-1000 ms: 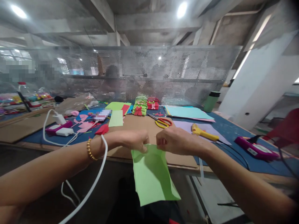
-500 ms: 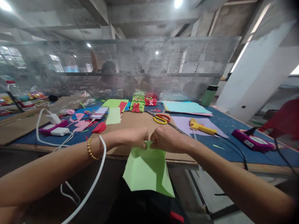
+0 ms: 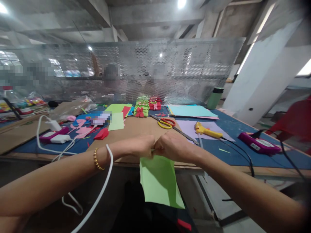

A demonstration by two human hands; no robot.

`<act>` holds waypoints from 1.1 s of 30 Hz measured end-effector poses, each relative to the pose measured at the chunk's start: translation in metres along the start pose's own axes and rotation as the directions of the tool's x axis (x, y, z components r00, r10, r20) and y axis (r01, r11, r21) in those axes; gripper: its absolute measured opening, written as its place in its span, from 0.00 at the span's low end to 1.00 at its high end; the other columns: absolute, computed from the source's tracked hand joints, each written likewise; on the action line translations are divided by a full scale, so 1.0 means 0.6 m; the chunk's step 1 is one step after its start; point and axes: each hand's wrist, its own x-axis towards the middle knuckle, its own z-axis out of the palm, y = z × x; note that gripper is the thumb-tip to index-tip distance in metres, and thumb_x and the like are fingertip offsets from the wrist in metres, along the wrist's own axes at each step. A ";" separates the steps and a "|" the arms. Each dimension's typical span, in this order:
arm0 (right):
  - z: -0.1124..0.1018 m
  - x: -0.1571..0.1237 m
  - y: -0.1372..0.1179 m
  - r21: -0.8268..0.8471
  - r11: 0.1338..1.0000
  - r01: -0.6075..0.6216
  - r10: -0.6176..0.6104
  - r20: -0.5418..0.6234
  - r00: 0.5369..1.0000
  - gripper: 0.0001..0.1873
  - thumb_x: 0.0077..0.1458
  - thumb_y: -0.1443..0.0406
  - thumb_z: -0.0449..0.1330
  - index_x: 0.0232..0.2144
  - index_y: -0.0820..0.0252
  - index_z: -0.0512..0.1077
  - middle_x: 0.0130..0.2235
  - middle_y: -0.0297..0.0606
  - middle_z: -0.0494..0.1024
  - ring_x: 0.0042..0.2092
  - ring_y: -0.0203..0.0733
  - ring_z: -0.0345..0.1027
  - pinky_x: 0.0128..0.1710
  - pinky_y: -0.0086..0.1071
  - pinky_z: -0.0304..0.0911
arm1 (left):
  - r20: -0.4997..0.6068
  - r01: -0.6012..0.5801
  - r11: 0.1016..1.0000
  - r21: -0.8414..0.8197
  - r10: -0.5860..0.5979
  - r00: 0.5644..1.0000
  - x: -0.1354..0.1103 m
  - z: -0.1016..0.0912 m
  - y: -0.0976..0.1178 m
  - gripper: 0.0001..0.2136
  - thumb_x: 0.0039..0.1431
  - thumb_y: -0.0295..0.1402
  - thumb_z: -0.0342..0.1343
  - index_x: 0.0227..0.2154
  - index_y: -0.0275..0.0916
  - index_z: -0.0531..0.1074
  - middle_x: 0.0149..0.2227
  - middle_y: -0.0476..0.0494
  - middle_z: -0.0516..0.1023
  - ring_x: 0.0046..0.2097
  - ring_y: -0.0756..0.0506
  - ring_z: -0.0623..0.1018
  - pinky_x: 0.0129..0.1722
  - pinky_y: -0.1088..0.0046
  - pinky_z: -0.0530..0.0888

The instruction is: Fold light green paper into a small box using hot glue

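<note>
A light green paper sheet (image 3: 159, 181) hangs down over the near table edge. My left hand (image 3: 139, 146) and my right hand (image 3: 171, 145) meet knuckle to knuckle and both pinch its top edge, fingers closed. A gold bead bracelet (image 3: 97, 159) is on my left wrist, and a white cable (image 3: 102, 181) loops across my left forearm. Brown cardboard (image 3: 136, 129) lies on the table just beyond my hands.
Red and yellow scissors (image 3: 166, 123), a yellow glue gun (image 3: 206, 130), a magenta device (image 3: 259, 144) and coloured paper sheets (image 3: 191, 111) lie on the blue mat. Pink and red cut-outs (image 3: 84, 129), a charger (image 3: 54, 134), a green cup (image 3: 215, 98). A perforated screen (image 3: 150, 68) stands behind, with people beyond it.
My hands have come together from a small gap to touching. The green sheet has turned and narrowed, now hanging straighter beneath them.
</note>
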 end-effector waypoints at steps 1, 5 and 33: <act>-0.001 -0.001 0.001 0.011 1.000 0.010 -0.009 -0.005 1.000 0.10 0.54 0.64 0.62 0.24 0.61 0.80 0.25 0.38 0.79 0.23 0.33 0.59 0.25 0.30 0.43 | 0.020 -0.004 1.000 -0.025 0.004 1.000 -0.002 -0.006 -0.004 0.02 0.45 0.28 0.59 0.24 0.35 0.73 0.22 0.53 0.64 0.25 0.52 0.61 0.25 0.73 0.56; -0.004 -0.004 0.007 0.051 0.998 0.024 -0.023 -0.020 1.000 0.10 0.54 0.67 0.61 0.24 0.61 0.80 0.23 0.36 0.77 0.22 0.31 0.56 0.25 0.30 0.43 | 0.126 -0.031 0.986 -0.163 0.052 0.991 -0.023 -0.047 -0.016 0.14 0.58 0.41 0.53 0.31 0.35 0.77 0.25 0.50 0.70 0.27 0.51 0.66 0.28 0.77 0.61; -0.009 -0.004 -0.004 0.070 0.995 0.076 -0.077 0.019 0.997 0.10 0.54 0.67 0.62 0.23 0.62 0.79 0.25 0.39 0.80 0.24 0.33 0.61 0.26 0.31 0.44 | 0.102 -0.019 0.995 0.102 0.009 0.995 -0.050 -0.054 0.013 0.11 0.56 0.35 0.55 0.23 0.36 0.76 0.20 0.51 0.66 0.23 0.51 0.62 0.24 0.72 0.54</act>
